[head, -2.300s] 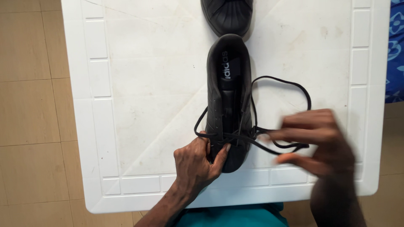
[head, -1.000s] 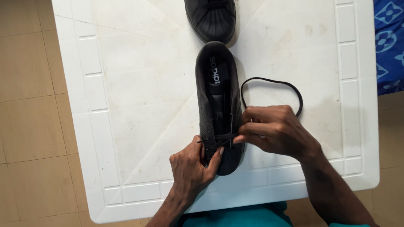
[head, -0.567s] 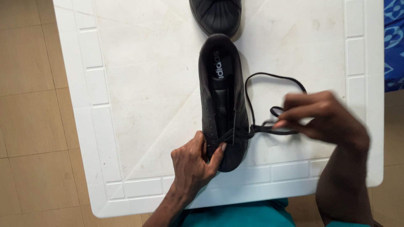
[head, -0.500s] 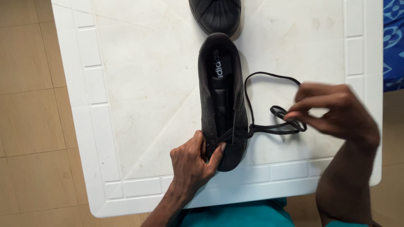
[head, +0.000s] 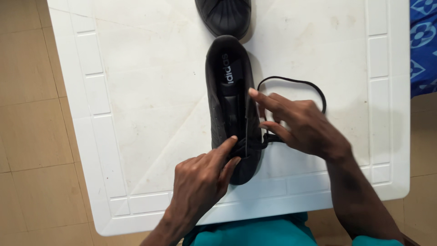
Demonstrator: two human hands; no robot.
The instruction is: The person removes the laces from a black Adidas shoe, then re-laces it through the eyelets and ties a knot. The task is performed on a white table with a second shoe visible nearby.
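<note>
While the beige tiled floor (head: 27, 114) runs down the left edge, the white moulded plastic table (head: 104, 136) with raised rectangular border panels carries the work. On it, lengthwise and toe towards the person, lies the black low-top leather sneaker (head: 230, 86), its open collar pointing away; it looks light and fairly stiff in the sole, so it should stay put under slight pressure, best steadied at the rubber toe or along the sides.

The left hand (head: 200, 182) sits at the toe end, its fingers loosely curled, the index fingertip pressed on the lowest lace crossing and the thumb against the toe cap beside it. It pins rather than grasps.

To the right of that, the right hand (head: 302, 125) reaches in from the side: thumb and a finger appear pinched on the thin black flat shoelace (head: 291, 82) just beside the right eyelet row, while the index finger stretches out over the tongue. The lace is soft, limp and likely slippery, best taken near its end or close to the eyelet; its slack lies in a loop on the table behind the hand.

At the top edge, the toe of a second black sneaker (head: 225, 16) sits just beyond the first. Far right shows blue patterned fabric (head: 423, 45); teal cloth (head: 255, 232) lies below the table.
</note>
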